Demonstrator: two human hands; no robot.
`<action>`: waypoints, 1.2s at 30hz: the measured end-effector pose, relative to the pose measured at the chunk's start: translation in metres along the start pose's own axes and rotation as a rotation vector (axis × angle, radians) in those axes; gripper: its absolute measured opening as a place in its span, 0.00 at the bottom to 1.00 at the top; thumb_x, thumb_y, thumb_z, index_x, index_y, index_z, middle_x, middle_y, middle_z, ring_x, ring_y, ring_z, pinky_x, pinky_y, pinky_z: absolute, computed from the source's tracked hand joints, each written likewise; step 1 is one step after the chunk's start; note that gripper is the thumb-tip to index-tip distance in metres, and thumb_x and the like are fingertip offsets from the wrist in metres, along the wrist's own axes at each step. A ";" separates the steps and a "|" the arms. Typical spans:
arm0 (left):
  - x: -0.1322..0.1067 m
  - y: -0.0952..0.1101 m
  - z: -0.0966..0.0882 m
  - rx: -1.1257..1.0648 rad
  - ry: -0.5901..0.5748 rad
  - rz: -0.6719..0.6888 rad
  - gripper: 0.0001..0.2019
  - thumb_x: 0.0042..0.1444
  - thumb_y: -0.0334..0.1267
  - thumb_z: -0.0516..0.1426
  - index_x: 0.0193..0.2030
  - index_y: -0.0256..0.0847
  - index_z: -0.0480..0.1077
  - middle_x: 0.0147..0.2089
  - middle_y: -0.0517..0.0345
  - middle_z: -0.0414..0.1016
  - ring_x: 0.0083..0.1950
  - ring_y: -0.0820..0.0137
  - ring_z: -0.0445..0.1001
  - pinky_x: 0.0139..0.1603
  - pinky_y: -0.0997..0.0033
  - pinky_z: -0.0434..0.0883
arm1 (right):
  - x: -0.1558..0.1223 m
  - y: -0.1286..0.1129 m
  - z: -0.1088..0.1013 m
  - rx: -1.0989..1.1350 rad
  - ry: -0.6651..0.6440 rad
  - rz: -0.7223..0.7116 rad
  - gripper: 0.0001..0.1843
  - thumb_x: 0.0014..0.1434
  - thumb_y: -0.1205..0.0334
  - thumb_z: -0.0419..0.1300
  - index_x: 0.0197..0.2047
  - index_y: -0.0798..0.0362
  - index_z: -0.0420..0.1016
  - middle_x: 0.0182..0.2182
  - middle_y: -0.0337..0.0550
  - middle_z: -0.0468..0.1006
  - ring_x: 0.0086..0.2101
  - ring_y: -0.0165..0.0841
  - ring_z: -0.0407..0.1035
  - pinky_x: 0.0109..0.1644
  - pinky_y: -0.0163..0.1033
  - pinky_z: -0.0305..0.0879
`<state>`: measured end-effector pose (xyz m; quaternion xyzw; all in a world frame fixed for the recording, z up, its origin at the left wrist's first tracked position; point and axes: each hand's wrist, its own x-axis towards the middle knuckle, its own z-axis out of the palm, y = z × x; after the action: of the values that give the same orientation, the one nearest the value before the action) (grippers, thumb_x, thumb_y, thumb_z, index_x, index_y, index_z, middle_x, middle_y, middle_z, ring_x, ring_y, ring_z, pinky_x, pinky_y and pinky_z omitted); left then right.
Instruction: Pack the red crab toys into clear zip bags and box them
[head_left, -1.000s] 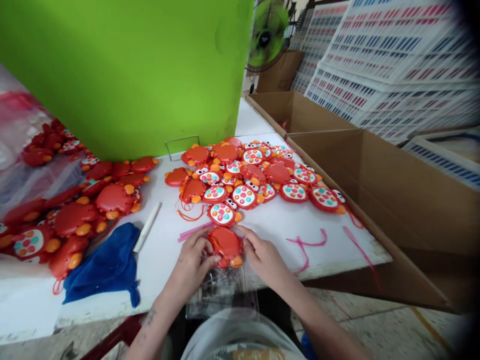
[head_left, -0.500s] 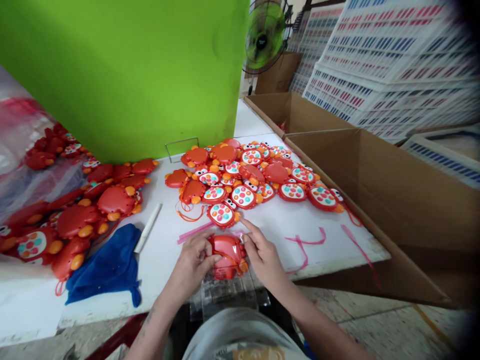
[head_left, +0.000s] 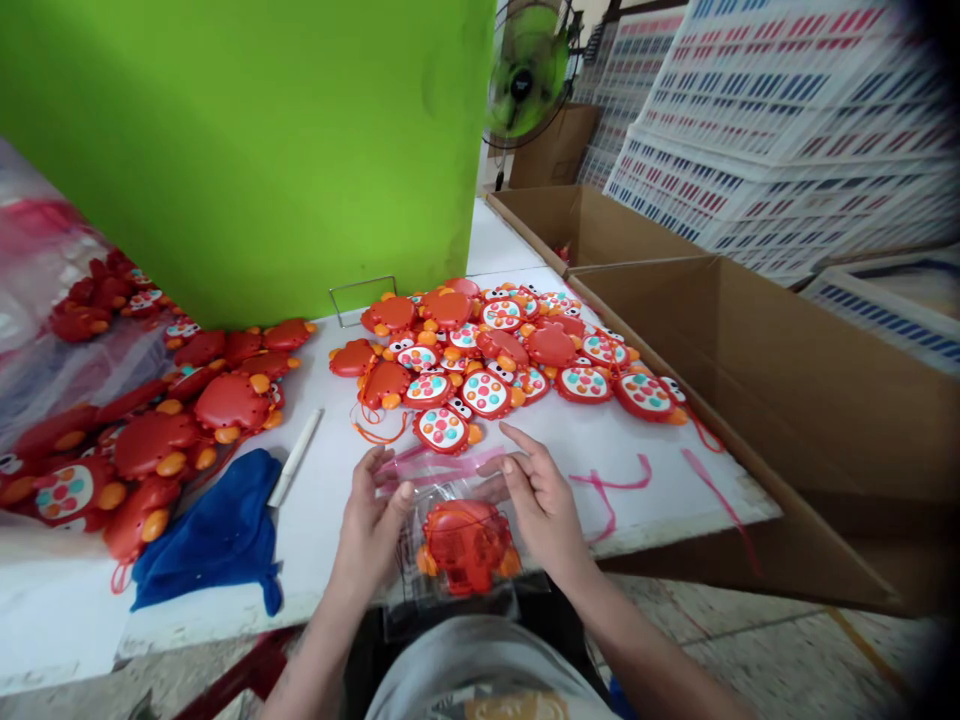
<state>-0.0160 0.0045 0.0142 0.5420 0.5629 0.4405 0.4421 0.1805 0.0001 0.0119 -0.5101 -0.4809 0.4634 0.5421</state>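
A clear plastic zip bag with a pink strip along its top lies in front of me at the table's front edge. In it, or under its film, is a red crab-like toy with orange feet, back side up. My left hand is at the bag's upper left side, its thumb over the film and its fingers partly hidden. At the upper right side, my right hand holds the bag with some fingers behind the film, while its index finger sticks out. Neither hand touches the toy itself.
Many similar toys are heaped behind the bag, with another pile at left. A blue cloth, white pen and pink strips lie on the table. Large cardboard boxes stand right; a green panel rises behind.
The toy has left my fingers and now lies lower, closer to me, under clear film. Both hands have moved outward to the bag's sides, and its pink strip now spans between them.
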 end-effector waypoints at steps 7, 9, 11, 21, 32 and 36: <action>-0.003 0.000 0.011 -0.237 -0.248 -0.272 0.17 0.55 0.50 0.56 0.39 0.36 0.69 0.32 0.58 0.74 0.30 0.72 0.71 0.33 0.73 0.69 | 0.006 -0.004 -0.003 -0.433 0.066 -0.349 0.21 0.63 0.63 0.51 0.59 0.46 0.61 0.45 0.46 0.75 0.45 0.39 0.69 0.50 0.49 0.69; -0.003 0.004 0.015 -0.219 -0.253 -0.232 0.16 0.57 0.48 0.55 0.43 0.37 0.69 0.36 0.56 0.76 0.32 0.71 0.73 0.37 0.71 0.71 | 0.007 -0.009 0.001 -0.601 0.025 -0.529 0.23 0.61 0.67 0.54 0.59 0.44 0.62 0.47 0.44 0.75 0.50 0.40 0.65 0.54 0.50 0.65; -0.003 0.010 0.017 -0.167 -0.280 -0.161 0.16 0.59 0.46 0.53 0.49 0.39 0.68 0.42 0.53 0.77 0.39 0.68 0.75 0.43 0.68 0.71 | 0.008 -0.014 0.007 -0.702 -0.061 -0.650 0.27 0.60 0.70 0.55 0.61 0.43 0.60 0.43 0.42 0.77 0.49 0.40 0.64 0.53 0.50 0.64; -0.004 0.034 0.018 0.217 -0.334 0.120 0.17 0.62 0.35 0.47 0.56 0.42 0.66 0.51 0.52 0.76 0.47 0.63 0.76 0.48 0.66 0.71 | 0.013 -0.023 0.022 -0.879 -0.199 -0.818 0.32 0.61 0.73 0.52 0.65 0.44 0.53 0.41 0.42 0.79 0.49 0.41 0.64 0.54 0.52 0.58; 0.001 0.005 0.012 0.025 -0.334 -0.149 0.19 0.61 0.44 0.49 0.56 0.39 0.66 0.46 0.51 0.78 0.40 0.66 0.77 0.39 0.68 0.73 | 0.052 0.014 -0.076 -0.767 0.262 -0.300 0.06 0.51 0.64 0.53 0.33 0.51 0.70 0.31 0.44 0.76 0.36 0.40 0.68 0.44 0.47 0.63; 0.006 -0.012 0.005 -0.119 -0.298 -0.262 0.23 0.58 0.50 0.53 0.55 0.35 0.65 0.41 0.50 0.78 0.34 0.68 0.75 0.31 0.71 0.70 | 0.047 0.045 -0.164 -1.072 0.498 -0.074 0.11 0.49 0.57 0.53 0.32 0.51 0.74 0.28 0.46 0.76 0.32 0.42 0.66 0.43 0.52 0.62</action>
<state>-0.0134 0.0098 0.0012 0.4963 0.5296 0.3267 0.6053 0.3478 0.0319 -0.0331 -0.7890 -0.5237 0.0028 0.3212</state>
